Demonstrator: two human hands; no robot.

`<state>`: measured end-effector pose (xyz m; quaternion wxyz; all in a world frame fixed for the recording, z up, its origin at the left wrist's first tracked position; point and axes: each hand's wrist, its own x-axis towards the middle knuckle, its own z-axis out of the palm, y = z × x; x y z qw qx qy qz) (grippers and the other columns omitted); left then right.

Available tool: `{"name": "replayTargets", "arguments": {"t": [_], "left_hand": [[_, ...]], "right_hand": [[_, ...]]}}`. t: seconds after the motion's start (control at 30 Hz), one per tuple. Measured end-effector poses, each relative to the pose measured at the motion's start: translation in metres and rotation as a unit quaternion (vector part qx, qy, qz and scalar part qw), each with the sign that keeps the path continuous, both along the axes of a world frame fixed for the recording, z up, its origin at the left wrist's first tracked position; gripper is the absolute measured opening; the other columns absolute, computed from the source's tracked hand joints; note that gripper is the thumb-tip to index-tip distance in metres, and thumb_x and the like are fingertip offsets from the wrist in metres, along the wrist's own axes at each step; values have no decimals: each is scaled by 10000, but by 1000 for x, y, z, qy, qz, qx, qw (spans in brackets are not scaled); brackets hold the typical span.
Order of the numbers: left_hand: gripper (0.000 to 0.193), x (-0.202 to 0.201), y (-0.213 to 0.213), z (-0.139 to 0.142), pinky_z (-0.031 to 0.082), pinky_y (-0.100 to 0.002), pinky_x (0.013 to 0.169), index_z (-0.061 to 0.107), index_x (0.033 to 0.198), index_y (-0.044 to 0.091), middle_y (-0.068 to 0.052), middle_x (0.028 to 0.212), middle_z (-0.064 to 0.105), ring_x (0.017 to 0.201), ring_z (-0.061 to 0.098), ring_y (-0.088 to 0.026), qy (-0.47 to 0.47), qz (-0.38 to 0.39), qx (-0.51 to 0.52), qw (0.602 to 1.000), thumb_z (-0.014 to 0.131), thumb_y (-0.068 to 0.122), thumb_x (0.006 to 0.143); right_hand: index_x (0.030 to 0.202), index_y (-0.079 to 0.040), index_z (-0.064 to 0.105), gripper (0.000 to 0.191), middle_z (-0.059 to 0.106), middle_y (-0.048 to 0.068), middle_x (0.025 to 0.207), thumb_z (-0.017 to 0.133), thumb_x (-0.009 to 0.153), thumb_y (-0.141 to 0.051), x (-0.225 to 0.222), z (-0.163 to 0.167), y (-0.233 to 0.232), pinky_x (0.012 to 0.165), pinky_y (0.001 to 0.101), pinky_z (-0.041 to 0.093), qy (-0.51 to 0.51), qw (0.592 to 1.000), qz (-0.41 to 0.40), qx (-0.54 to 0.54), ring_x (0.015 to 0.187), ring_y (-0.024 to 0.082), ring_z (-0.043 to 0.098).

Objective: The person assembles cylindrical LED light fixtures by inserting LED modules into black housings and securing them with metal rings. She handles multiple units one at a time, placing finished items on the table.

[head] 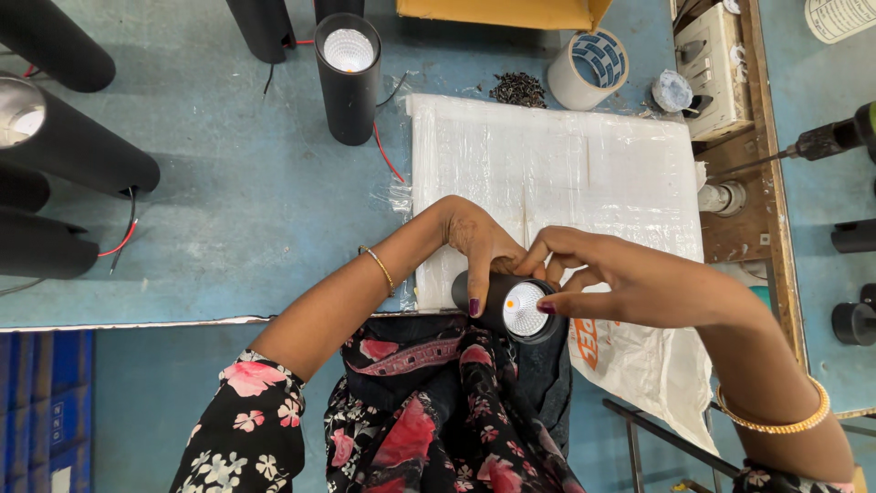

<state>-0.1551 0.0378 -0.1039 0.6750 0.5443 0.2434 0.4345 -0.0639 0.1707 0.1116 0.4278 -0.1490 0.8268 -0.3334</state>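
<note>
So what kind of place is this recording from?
Most likely a lamp assembly bench in a small workshop. Both hands hold a black lamp tube, more wired tubes stand on the blue table, and a power drill lies at the right.

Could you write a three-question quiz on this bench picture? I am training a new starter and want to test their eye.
1. True or false: both hands touch the black cylinder lamp.
2. Which lies under the lamp: (a) white wrapped pad, (b) cardboard box, (c) tape roll?
3. What colour are the wires on the lamp standing upright at the far side?

Key:
1. True: left hand grips its body, right hand fingers its lens rim.
2. a
3. Red and black.
</note>
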Motion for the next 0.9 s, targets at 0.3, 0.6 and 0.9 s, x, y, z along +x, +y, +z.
{"name": "replayTargets", "arguments": {"t": [0.3, 0.6, 0.9], "left_hand": [[841, 1, 1, 11, 309, -311, 1227, 449, 1456, -24, -37, 1424, 525, 1389, 431, -136, -31, -13, 77, 996, 883, -8, 736], [763, -4, -4, 14, 356, -310, 1184, 514, 1399, -23, -28, 1306, 549, 1330, 476, -138, -19, -3, 99, 995, 900, -15, 741], [793, 0, -3, 7, 387, -303, 1140, 497, 1394, -16, -35, 1309, 554, 1299, 489, -132, -35, -19, 52, 998, 907, -44, 717]], "right_hand": [[1199, -48, 672, 278, 752, 69, 1105, 605, 949, -149, -14, -4, 34, 920, 330, 579, 122, 987, -97, -31, 1017, 161, 720], [1135, 10, 644, 176, 703, 118, 1003, 660, 1019, -121, -138, -72, 49, 795, 347, 543, 418, 894, -159, -5, 880, 209, 666], [1016, 11, 655, 254, 647, 207, 992, 787, 863, -142, -305, -122, -13, 795, 453, 531, 681, 715, -158, 4, 913, 383, 641]]}}
